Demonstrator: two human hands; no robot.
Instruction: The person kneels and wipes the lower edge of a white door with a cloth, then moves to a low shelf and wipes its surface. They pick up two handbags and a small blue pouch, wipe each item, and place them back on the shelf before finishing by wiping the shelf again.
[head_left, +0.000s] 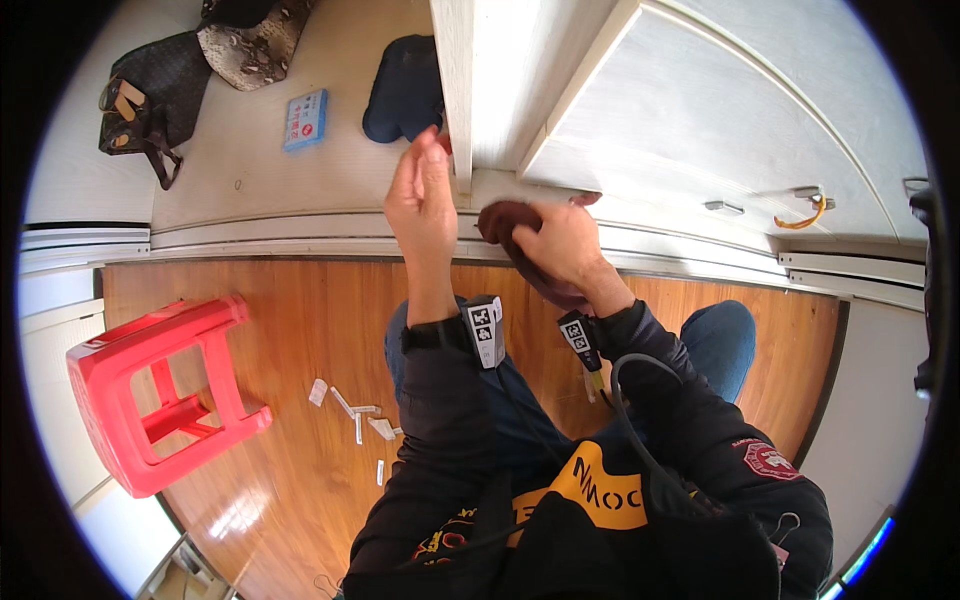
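My right hand (566, 244) is closed around a dark maroon cloth (514, 217), which bunches at the fingers and hangs below the palm. It is in front of the white cabinet's lower edge. To its left, my left hand (422, 187) is raised with thumb and fingers close together, by the front edge of an upright white divider (454, 82). Whether it touches the divider or holds something small I cannot tell, as its fingertips are partly hidden. Just beyond those fingertips a dark blue padded item (405, 90) lies on the cabinet floor.
In the open cabinet are a blue-and-white box (305, 120) bearing writing, a dark bag (169, 82) and a snakeskin-patterned item (255, 41). White drawer fronts (675, 112) stand at right. A red plastic stool (112, 405) lies tipped on the wood floor (300, 322), near paper scraps (358, 427).
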